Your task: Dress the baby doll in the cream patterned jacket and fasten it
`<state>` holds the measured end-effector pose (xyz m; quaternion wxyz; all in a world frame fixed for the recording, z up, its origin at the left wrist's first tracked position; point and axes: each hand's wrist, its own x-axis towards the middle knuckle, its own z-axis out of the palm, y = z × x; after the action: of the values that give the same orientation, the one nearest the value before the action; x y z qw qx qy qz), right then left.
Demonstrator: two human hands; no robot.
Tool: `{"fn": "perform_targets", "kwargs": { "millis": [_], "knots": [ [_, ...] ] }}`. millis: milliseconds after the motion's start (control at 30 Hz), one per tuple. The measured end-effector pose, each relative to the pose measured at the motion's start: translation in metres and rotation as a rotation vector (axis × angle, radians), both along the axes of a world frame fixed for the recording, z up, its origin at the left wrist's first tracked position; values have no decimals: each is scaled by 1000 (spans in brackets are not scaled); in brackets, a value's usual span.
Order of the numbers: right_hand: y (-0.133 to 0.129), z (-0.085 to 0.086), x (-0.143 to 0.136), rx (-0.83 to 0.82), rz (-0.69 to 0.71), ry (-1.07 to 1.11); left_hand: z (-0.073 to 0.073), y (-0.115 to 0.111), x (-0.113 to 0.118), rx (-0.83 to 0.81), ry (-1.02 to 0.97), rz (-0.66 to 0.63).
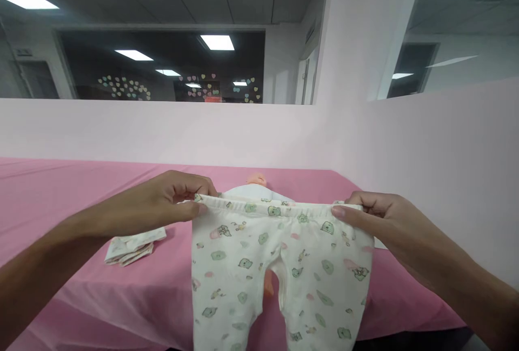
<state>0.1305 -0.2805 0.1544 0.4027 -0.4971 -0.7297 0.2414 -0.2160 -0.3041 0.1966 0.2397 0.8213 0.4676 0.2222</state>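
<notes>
A pair of white baby pants (251, 253) with green and pink cartoon prints hangs upright between my hands, its elastic waistband stretched wide. My left hand (182, 197) pinches the left end of the waistband, thumb in front. At the right end, my right hand (371, 210) grips the band the same way. Behind the pants lies a baby doll (257, 179), mostly hidden; part of its head, some white clothing and a bit of leg between the pant legs show. Left of the pants rests a folded stack of printed white cloth (133, 247).
A pink sheet (73, 199) covers the table in front of me. Behind it runs a white wall (162, 129) with windows (162, 64) above, and another white wall (446, 167) stands on the right.
</notes>
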Motion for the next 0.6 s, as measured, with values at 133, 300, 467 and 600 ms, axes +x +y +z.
{"fn": "perform_targets", "kwargs": {
  "millis": [133,300,467,600],
  "knots": [
    [-4,-3,-8,-123,-62,155,-10,4,5,-10,-132,-9],
    [-23,-5,-31,-290,173,361,-33,1,27,-54,-336,14],
    [-50,-11,-52,-267,360,246,-43,-23,73,5,-266,-102],
    [-55,-17,-53,-226,266,50,-43,-37,95,163,-82,-185]
  ]
}}
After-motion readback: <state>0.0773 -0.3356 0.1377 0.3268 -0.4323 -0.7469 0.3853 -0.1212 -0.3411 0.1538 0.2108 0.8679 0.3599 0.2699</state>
